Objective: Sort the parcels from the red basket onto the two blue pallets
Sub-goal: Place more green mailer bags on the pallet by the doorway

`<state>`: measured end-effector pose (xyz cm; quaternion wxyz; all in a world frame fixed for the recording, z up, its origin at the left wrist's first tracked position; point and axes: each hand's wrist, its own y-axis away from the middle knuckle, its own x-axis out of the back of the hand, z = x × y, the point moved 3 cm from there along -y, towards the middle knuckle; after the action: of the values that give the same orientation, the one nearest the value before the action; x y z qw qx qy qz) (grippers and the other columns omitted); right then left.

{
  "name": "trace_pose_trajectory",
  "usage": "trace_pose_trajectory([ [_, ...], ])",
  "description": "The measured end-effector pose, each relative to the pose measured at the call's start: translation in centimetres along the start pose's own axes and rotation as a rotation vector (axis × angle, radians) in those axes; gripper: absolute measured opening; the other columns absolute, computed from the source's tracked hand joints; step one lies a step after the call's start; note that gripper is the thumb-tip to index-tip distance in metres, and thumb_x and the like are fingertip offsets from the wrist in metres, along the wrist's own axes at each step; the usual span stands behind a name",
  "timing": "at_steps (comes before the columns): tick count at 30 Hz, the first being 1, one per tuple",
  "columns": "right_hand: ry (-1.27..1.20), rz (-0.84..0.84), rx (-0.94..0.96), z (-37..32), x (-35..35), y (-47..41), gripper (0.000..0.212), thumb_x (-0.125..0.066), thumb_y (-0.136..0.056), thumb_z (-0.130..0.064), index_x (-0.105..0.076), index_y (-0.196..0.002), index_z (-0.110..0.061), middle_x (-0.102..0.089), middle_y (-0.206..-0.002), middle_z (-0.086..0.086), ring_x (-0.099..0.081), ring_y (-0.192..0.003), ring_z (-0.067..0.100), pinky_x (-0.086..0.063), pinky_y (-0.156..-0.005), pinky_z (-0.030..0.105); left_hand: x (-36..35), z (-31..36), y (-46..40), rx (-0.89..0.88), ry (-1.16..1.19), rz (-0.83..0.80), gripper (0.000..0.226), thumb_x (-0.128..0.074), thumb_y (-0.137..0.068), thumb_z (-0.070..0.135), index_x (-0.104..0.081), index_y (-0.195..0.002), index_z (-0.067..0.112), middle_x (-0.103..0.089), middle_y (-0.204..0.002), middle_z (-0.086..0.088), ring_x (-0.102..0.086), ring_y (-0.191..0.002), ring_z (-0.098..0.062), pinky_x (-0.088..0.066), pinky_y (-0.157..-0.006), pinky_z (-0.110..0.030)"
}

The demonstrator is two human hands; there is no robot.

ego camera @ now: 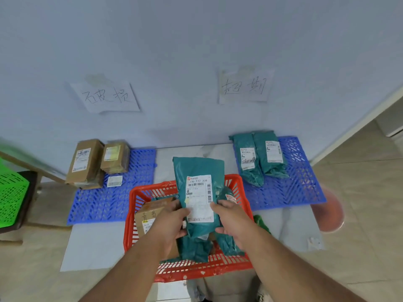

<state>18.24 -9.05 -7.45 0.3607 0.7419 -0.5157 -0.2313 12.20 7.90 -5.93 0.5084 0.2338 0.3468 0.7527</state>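
Currently both hands, left hand (172, 221) and right hand (231, 219), clamp the teal poly mailer (199, 171) above the red basket (130, 205); misreading its label risks picking the wrong blue pallet (305, 188)

Basket (239, 188) between left pallet (122, 201) and right pallet (301, 184)

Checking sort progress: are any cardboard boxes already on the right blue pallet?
No, the right blue pallet holds only two teal mailer bags; the cardboard boxes are on the left pallet.
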Motion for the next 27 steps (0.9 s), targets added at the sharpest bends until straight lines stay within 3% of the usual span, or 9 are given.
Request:
trace_pose_trajectory([
  [3,-0.020,0.035,0.052,-1.2,3.9,1.2,0.030,-0.058,-0.098,-0.052,-0.071,-0.116,-0.032,-0.077,-0.120,-0.010,-0.072,-0.109,0.017,-0.058,-0.075,0.032,-3.5,1.4,1.1,-0.054,0.000,-0.018,0.027,-0.055,-0.103,0.009,-0.069,-0.120,0.023,-0.079,-0.116,0.000,-0.074,-0.109,-0.023,-0.062,-0.089,-0.050],
  [6,-0.019,0.060,0.090,-2.0,8.6,3.0,0.021,-0.057,-0.103,-0.047,-0.070,-0.111,-0.032,-0.076,-0.117,-0.007,-0.070,-0.103,0.016,-0.054,-0.074,0.032,-8.2,2.1,2.4,-0.075,0.021,-0.061,0.025,-0.056,-0.103,0.009,-0.068,-0.121,0.022,-0.079,-0.114,0.000,-0.073,-0.110,-0.023,-0.057,-0.098,-0.056],
  [9,-0.046,0.083,0.113,-2.1,13.3,4.5,0.020,-0.057,-0.106,-0.038,-0.070,-0.114,-0.025,-0.078,-0.106,-0.005,-0.071,-0.090,0.012,-0.051,-0.069,0.028,-13.0,1.8,3.2,-0.100,0.014,-0.114,0.032,-0.060,-0.101,0.012,-0.061,-0.131,0.024,-0.078,-0.118,0.003,-0.073,-0.112,-0.023,-0.057,-0.097,-0.056],
  [13,-0.029,0.188,0.135,-1.9,18.5,5.0,0.019,-0.062,-0.104,-0.037,-0.075,-0.109,-0.024,-0.080,-0.105,-0.001,-0.073,-0.093,0.017,-0.059,-0.076,0.034,-18.0,1.5,3.5,-0.088,0.059,-0.105,0.041,-0.064,-0.098,0.009,-0.050,-0.134,0.023,-0.072,-0.126,-0.002,-0.070,-0.115,-0.026,-0.060,-0.092,-0.058],
  [16,0.002,0.310,0.165,-1.7,21.0,5.3,0.022,-0.065,-0.102,-0.034,-0.079,-0.090,-0.023,-0.082,-0.089,-0.005,-0.074,-0.082,0.016,-0.061,-0.085,0.041,-20.9,1.6,3.8,-0.094,0.052,-0.157,0.039,-0.062,-0.098,0.007,-0.051,-0.132,0.023,-0.072,-0.125,-0.003,-0.071,-0.111,-0.026,-0.060,-0.092,-0.056],
  [18,0.018,0.382,0.195,-1.7,22.2,5.4,0.027,-0.066,-0.100,-0.032,-0.081,-0.082,-0.018,-0.081,-0.080,-0.002,-0.071,-0.074,0.019,-0.057,-0.077,0.039,-22.4,1.8,3.8,-0.083,0.056,-0.198,0.037,-0.060,-0.099,0.006,-0.052,-0.131,0.022,-0.072,-0.122,-0.003,-0.072,-0.109,-0.025,-0.059,-0.094,-0.055],
  [21,0.011,0.491,0.208,-1.3,23.5,5.5,0.030,-0.067,-0.099,-0.028,-0.080,-0.074,-0.018,-0.083,-0.083,0.003,-0.076,-0.079,0.024,-0.058,-0.075,0.038,-24.3,1.8,3.5,-0.061,0.084,-0.257,0.037,-0.058,-0.099,0.003,-0.055,-0.130,0.022,-0.074,-0.121,-0.003,-0.072,-0.109,-0.024,-0.058,-0.098,-0.055],
  [25,0.026,0.592,0.185,-0.9,26.1,5.3,0.026,-0.072,-0.094,-0.028,-0.079,-0.080,-0.008,-0.081,-0.083,0.014,-0.072,-0.073,0.030,-0.060,-0.074,0.043,-26.7,1.9,3.3,-0.036,0.070,-0.311,0.034,-0.054,-0.099,0.000,-0.061,-0.125,0.022,-0.077,-0.118,-0.002,-0.073,-0.107,-0.022,-0.060,-0.094,-0.048],
  [27,0.018,0.617,0.171,-1.1,27.7,4.7,0.023,-0.073,-0.093,-0.028,-0.080,-0.077,-0.012,-0.081,-0.077,0.010,-0.073,-0.072,0.029,-0.062,-0.074,0.045,-28.2,2.3,2.5,-0.025,0.066,-0.331,0.035,-0.054,-0.099,-0.001,-0.062,-0.124,0.021,-0.077,-0.118,-0.002,-0.073,-0.108,-0.022,-0.060,-0.095,-0.050],
])
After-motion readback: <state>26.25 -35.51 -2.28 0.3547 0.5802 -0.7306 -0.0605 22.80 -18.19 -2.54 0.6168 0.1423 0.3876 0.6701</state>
